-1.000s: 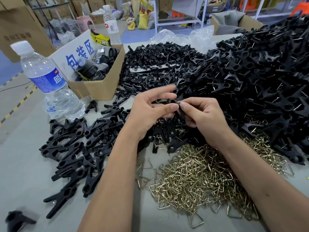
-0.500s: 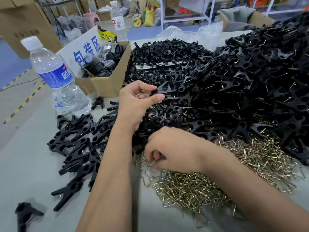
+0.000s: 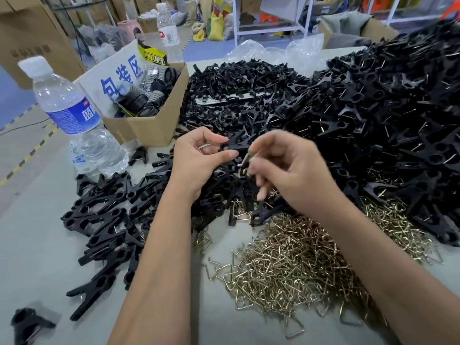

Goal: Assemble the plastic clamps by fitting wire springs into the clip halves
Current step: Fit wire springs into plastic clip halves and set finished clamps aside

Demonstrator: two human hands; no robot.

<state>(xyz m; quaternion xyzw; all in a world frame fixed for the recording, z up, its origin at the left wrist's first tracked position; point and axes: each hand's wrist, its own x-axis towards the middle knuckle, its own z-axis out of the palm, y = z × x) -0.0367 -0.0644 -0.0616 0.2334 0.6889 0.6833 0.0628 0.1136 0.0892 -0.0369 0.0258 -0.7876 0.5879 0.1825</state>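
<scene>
My left hand point(image 3: 196, 160) pinches a black plastic clip half point(image 3: 235, 144) between thumb and fingers, held above the table. Just to its right, my right hand point(image 3: 288, 173) pinches a thin wire spring point(image 3: 245, 160) close to the clip half; the hand is blurred. Below both hands lies a heap of brass-coloured wire springs point(image 3: 286, 265). A large mound of black clip halves point(image 3: 348, 115) fills the right and back. Assembled black clamps point(image 3: 104, 220) lie spread at the left.
A water bottle point(image 3: 72, 115) stands at the left beside an open cardboard box point(image 3: 149, 125) of dark parts. A second bottle point(image 3: 168, 31) stands behind the box. One lone black clamp point(image 3: 27, 322) lies at the near left corner. Clear plastic bags point(image 3: 273, 51) sit at the back.
My right hand rose from the spring heap with a wire spring and came up beside the clip half. My left hand stayed up, holding the clip half.
</scene>
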